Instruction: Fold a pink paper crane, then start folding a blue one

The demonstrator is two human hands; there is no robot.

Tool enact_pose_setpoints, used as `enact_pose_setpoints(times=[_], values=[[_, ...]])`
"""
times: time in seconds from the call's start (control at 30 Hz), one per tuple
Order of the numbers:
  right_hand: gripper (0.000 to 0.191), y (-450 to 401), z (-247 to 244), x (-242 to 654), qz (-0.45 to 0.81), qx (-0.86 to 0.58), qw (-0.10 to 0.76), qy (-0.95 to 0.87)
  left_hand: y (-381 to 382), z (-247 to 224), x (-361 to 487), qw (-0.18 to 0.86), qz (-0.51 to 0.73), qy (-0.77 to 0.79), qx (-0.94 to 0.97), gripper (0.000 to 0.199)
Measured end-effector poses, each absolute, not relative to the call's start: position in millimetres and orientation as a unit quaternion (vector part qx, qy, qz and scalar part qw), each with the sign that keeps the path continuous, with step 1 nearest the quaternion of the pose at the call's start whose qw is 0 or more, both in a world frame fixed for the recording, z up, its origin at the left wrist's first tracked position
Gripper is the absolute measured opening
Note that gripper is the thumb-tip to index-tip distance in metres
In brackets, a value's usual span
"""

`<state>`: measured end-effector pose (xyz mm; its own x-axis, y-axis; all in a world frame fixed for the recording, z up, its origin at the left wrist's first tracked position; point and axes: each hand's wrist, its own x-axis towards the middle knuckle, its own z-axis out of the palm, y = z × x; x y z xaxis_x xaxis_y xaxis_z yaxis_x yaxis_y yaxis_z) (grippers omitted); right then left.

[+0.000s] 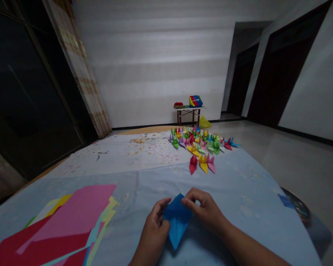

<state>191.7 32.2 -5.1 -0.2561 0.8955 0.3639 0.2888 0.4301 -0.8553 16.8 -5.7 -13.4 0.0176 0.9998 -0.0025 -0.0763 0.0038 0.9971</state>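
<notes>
A blue folded paper [177, 218], shaped like a kite with its long point toward me, is held just above the table's front part. My left hand [155, 225] grips its left edge, with the thumb on the front face and the fingers curled behind. On the other side, my right hand [204, 207] pinches the upper right edge near the top corner between thumb and finger. A crease runs down the middle of the lower part.
Colored paper sheets [91, 207] lie in a loose pile at the front left. Several folded paper cranes [192, 142] crowd the table's back right, with red, yellow and pink ones nearest. A small side table [188, 109] stands by the wall.
</notes>
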Motion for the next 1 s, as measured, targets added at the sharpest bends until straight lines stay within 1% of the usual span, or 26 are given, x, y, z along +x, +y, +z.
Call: enact_pose_setpoints(times=[0.2,0.3,0.43,0.6,0.77,1.0], values=[[0.021,23.9,0.4,185.7,0.277,-0.387,0.420,-0.773,-5.1,-14.1,17.0,0.487,0.475,0.510,0.526,0.026],[0.017,22.7,1.2,184.9,0.264,-0.383,0.421,-0.779,-5.9,-12.6,18.1,0.491,0.479,0.507,0.523,0.027],[0.016,23.2,2.1,184.9,0.274,-0.403,0.430,-0.760,-5.6,-13.6,19.6,0.512,0.484,0.497,0.507,0.030],[0.018,25.3,0.4,184.6,0.297,-0.449,0.411,-0.735,-6.0,-14.3,22.6,0.539,0.512,0.499,0.447,0.040],[0.017,27.7,-3.5,184.4,0.331,-0.450,0.398,-0.728,-7.0,-13.5,23.3,0.511,0.494,0.511,0.483,0.030],[0.013,25.8,-0.1,185.2,0.319,-0.447,0.402,-0.733,-9.3,-12.1,23.5,0.498,0.473,0.505,0.523,0.020]])
